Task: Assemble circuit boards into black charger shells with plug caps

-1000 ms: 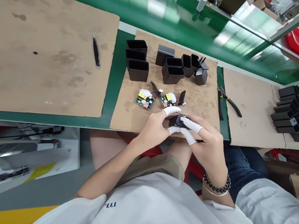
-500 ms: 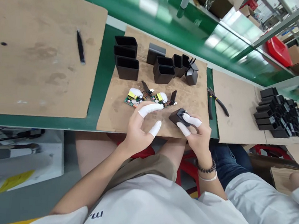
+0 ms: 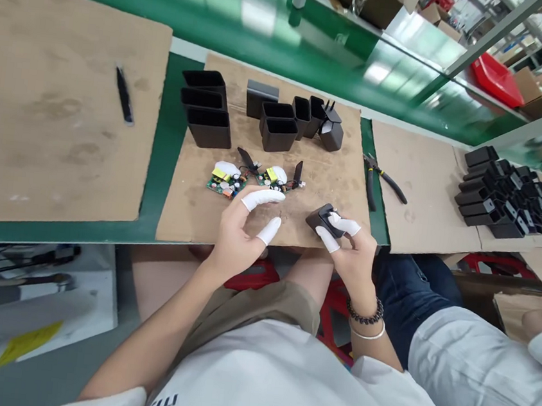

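White finger cots cover the thumb and forefinger of both hands. My right hand [image 3: 351, 247] grips a black plastic housing [image 3: 320, 218] near the front edge of the cardboard. To its left, my left hand [image 3: 243, 229] is open, thumb and forefinger apart, with nothing between them. Just beyond that hand lie two circuit boards, one on the left [image 3: 225, 180] and one on the right [image 3: 272, 176], with yellow and white parts and black pieces wired on. Behind them stand several open black housings [image 3: 208, 128] and a black plug piece with two prongs [image 3: 331, 135].
Black-handled pliers [image 3: 384, 176] lie right of the work cardboard [image 3: 192, 214]. Black tweezers [image 3: 124, 96] rest on the left cardboard [image 3: 62, 162]. Many black housings are piled [image 3: 507, 195] at the right. A person in jeans [image 3: 401, 300] sits close on my right.
The view has shifted slightly, so the bench things appear further left. My right hand keeps its hold on the black housing. My left hand stays open near the boards.
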The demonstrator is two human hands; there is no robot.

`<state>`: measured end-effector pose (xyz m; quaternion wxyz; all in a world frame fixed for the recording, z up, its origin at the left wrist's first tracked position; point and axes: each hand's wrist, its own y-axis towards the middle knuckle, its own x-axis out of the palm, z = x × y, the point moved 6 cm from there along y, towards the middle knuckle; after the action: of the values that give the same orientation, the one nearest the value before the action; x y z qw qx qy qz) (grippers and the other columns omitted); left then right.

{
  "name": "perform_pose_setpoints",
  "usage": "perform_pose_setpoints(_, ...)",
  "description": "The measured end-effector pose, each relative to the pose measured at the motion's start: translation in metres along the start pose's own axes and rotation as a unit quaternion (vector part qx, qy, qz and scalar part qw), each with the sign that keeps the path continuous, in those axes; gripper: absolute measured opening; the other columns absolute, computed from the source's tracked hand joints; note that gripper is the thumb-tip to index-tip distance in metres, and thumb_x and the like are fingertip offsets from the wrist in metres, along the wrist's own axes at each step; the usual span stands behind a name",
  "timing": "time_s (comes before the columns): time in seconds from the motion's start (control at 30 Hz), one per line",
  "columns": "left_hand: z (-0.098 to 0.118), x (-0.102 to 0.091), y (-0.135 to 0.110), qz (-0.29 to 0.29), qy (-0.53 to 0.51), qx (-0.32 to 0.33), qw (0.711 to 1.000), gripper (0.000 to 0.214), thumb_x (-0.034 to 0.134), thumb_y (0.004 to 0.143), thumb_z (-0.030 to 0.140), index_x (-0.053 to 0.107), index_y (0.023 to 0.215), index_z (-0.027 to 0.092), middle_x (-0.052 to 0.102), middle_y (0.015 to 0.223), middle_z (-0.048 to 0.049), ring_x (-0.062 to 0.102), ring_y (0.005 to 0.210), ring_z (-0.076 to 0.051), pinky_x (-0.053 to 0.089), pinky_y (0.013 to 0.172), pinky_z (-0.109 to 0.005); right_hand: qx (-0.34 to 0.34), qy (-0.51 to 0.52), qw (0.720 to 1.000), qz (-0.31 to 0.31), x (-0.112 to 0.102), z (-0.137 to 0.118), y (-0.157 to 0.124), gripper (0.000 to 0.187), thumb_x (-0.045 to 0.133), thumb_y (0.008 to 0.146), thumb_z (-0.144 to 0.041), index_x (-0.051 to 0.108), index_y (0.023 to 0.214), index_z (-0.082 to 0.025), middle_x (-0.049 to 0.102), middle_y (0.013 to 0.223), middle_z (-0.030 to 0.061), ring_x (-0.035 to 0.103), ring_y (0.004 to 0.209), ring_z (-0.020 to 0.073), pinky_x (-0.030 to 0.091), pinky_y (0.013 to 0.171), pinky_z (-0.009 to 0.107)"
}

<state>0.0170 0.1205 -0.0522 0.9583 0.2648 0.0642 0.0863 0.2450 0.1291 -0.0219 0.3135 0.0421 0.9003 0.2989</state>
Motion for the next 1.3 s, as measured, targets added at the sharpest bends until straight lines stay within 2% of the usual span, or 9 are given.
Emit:
perform_pose_setpoints(0.17, 0.009, 0.006, 0.003, -0.056, 0.028, 0.025, 0.998, 0.046, 0.074, 0.088, 0.019, 0.064, 0.132, 0.021, 0.068, 0.129, -0.0122, 0.068, 0.119, -0.024, 0.059, 0.102, -0.041, 0.145, 0.152, 0.976, 0.046, 0.010, 0.016, -0.009, 0.028, 0.090, 0.075, -0.033, 0.072, 0.094, -0.026, 0.081, 0.097, 0.0016, 0.079, 0.093, 0.0207, 0.067, 0.084, 0.034)
perform_pose_setpoints(0.27, 0.025, 0.015, 0.001, -0.091, 0.036, 0.067, 0.993, 0.073, 0.087, 0.079, 0.034, 0.057, 0.144, 0.020, 0.063, 0.145, -0.0156, 0.060, 0.138, -0.031, 0.051, 0.118, -0.050, 0.282, 0.321, 0.901, 0.079, 0.027, 0.014, -0.024, 0.032, 0.083, 0.082, -0.048, 0.068, 0.101, -0.028, 0.081, 0.107, 0.0004, 0.079, 0.097, 0.0186, 0.068, 0.084, 0.033)
perform_pose_setpoints(0.4, 0.037, 0.025, -0.001, -0.094, -0.010, 0.021, 0.995, 0.073, 0.089, 0.078, 0.038, 0.060, 0.141, 0.018, 0.068, 0.142, -0.0151, 0.065, 0.133, -0.030, 0.052, 0.118, -0.046, 0.419, 0.473, 0.775, -0.005, 0.058, -0.013, -0.043, 0.040, 0.064, 0.094, -0.062, 0.071, 0.114, -0.028, 0.079, 0.124, 0.0037, 0.078, 0.106, 0.0217, 0.070, 0.084, 0.037)
perform_pose_setpoints(0.53, 0.038, 0.024, 0.001, -0.045, -0.056, -0.067, 0.995, 0.067, 0.093, 0.071, 0.042, 0.068, 0.128, 0.017, 0.076, 0.128, -0.0116, 0.073, 0.117, -0.029, 0.060, 0.106, -0.043, 0.429, 0.521, 0.735, -0.068, 0.061, -0.034, -0.045, 0.041, 0.058, 0.097, -0.062, 0.074, 0.115, -0.028, 0.080, 0.123, 0.0030, 0.078, 0.108, 0.0219, 0.071, 0.085, 0.036)
perform_pose_setpoints(0.73, 0.043, 0.015, 0.000, -0.010, -0.110, -0.075, 0.991, 0.062, 0.094, 0.069, 0.030, 0.068, 0.124, 0.021, 0.077, 0.121, -0.0070, 0.073, 0.113, -0.025, 0.061, 0.103, -0.038, 0.402, 0.474, 0.780, -0.074, 0.058, -0.035, -0.038, 0.036, 0.053, 0.100, -0.058, 0.072, 0.113, -0.030, 0.080, 0.116, 0.0032, 0.078, 0.100, 0.0216, 0.069, 0.072, 0.034)
perform_pose_setpoints(0.87, 0.049, 0.009, -0.001, -0.048, -0.097, -0.036, 0.993, 0.063, 0.089, 0.074, 0.025, 0.062, 0.131, 0.020, 0.073, 0.129, -0.0095, 0.072, 0.118, -0.025, 0.060, 0.106, -0.037, 0.288, 0.354, 0.889, 0.027, 0.042, -0.033, -0.030, 0.020, 0.056, 0.101, -0.046, 0.066, 0.106, -0.029, 0.076, 0.104, 0.0010, 0.076, 0.093, 0.0177, 0.067, 0.083, 0.033)
perform_pose_setpoints(0.93, 0.048, 0.009, -0.002, -0.080, -0.013, -0.009, 0.997, 0.060, 0.083, 0.078, 0.019, 0.061, 0.134, 0.020, 0.070, 0.135, -0.0113, 0.069, 0.127, -0.026, 0.057, 0.113, -0.040, 0.190, 0.247, 0.947, 0.081, 0.030, -0.038, -0.027, 0.016, 0.064, 0.099, -0.040, 0.063, 0.111, -0.030, 0.074, 0.103, 0.0016, 0.076, 0.094, 0.0183, 0.065, 0.086, 0.034)
perform_pose_setpoints(1.0, 0.042, 0.011, -0.004, -0.100, 0.086, 0.011, 0.991, 0.055, 0.076, 0.082, 0.015, 0.061, 0.135, 0.020, 0.069, 0.139, -0.0124, 0.066, 0.132, -0.027, 0.054, 0.116, -0.044, 0.109, 0.161, 0.978, 0.072, 0.028, -0.045, -0.024, 0.020, 0.071, 0.095, -0.034, 0.065, 0.114, -0.030, 0.075, 0.107, 0.0042, 0.076, 0.101, 0.0215, 0.064, 0.092, 0.037)
perform_pose_setpoints(1.3, 0.011, 0.017, -0.003, -0.074, 0.107, -0.030, 0.991, 0.045, 0.069, 0.080, 0.008, 0.071, 0.123, 0.020, 0.079, 0.125, -0.0056, 0.074, 0.117, -0.023, 0.061, 0.104, -0.038, 0.078, 0.127, 0.988, -0.039, 0.039, -0.042, -0.009, 0.044, 0.076, 0.091, -0.026, 0.066, 0.134, -0.030, 0.077, 0.127, 0.0070, 0.074, 0.118, 0.0248, 0.062, 0.105, 0.042)
